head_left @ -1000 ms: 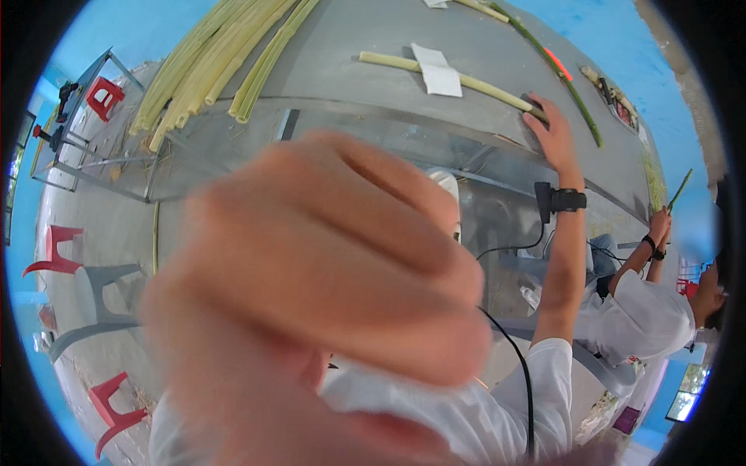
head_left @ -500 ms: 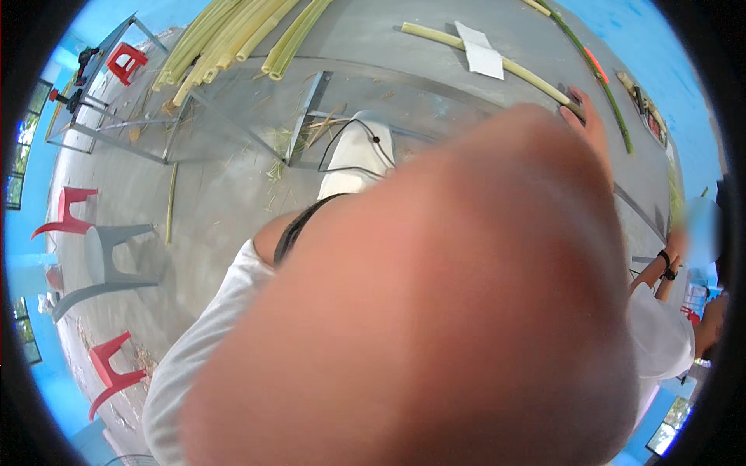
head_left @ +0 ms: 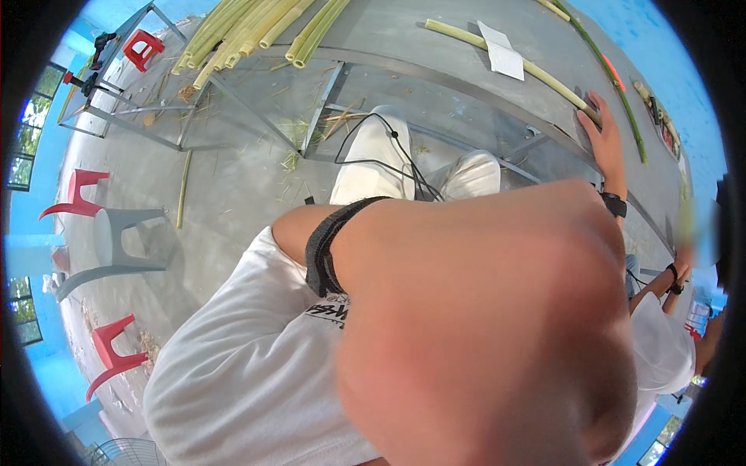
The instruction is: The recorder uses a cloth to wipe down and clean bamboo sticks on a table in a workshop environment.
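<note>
My left hand is raised very close to the camera and fills much of the lower middle. Its back and a dark wrist band show, but the fingers are hidden and blurred. Farther off at the right, my right hand rests on the grey tabletop, a black watch on its wrist. Its fingers are stretched apart beside the near end of a pale green bamboo pole, which lies between thumb and fingers. A folded white sheet of paper lies across the pole.
Several pale bamboo poles lie at the far left of the table. A thin green stalk is at the right. Red stools and a grey chair stand left. Another person is at the right edge. A black cable crosses my lap.
My left hand has shifted down and to the right in view, uncovering its wrist band, my lap and my right wrist. My right hand stays by the pole's end, its fingers now plainer.
</note>
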Available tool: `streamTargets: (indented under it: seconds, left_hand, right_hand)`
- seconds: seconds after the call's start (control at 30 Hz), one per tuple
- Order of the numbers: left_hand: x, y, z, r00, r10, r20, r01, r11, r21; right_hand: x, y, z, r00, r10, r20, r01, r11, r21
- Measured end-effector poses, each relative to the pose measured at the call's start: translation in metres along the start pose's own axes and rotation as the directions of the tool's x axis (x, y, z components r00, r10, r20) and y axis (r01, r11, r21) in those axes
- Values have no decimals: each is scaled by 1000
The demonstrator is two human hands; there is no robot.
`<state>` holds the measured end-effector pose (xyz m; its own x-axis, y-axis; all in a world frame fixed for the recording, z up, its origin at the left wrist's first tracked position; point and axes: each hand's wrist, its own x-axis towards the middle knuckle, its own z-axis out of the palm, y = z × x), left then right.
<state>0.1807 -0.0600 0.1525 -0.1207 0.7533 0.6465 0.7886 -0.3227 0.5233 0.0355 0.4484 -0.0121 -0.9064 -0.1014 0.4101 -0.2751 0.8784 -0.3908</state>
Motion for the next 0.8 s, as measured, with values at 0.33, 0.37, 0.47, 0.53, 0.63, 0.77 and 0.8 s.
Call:
streamTargets:
  seconds: [0.33,0.37,0.47,0.53,0.63,0.77,0.8]
  left_hand:
    - [9,-1,9,997,65,-50,-63,998,25]
    - [11,-2,10,996,70,-54,-68,997,32]
    - [15,-3,16,993,98,-63,-97,995,23]
    - [16,-3,21,992,99,-75,-98,995,21]
    - [17,-1,27,991,97,-90,-95,995,27]
    - [19,1,35,989,102,-106,-99,995,32]
    - [20,1,37,989,103,-107,-99,994,35]
  right_hand:
    - [-2,-10,-2,1000,2,5,-1,1000,-21]
    - [0,-14,-1,1000,7,17,-6,999,-43]
    - [0,-2,1,1000,-10,4,10,1000,10]
    - [0,-4,0,1000,-1,2,1,1000,5]
    - [0,0,2,1000,4,-1,-4,1000,4]
    - [0,8,-1,1000,-9,-6,9,1000,-30]
    - [0,8,0,1000,-9,-7,8,1000,-21]
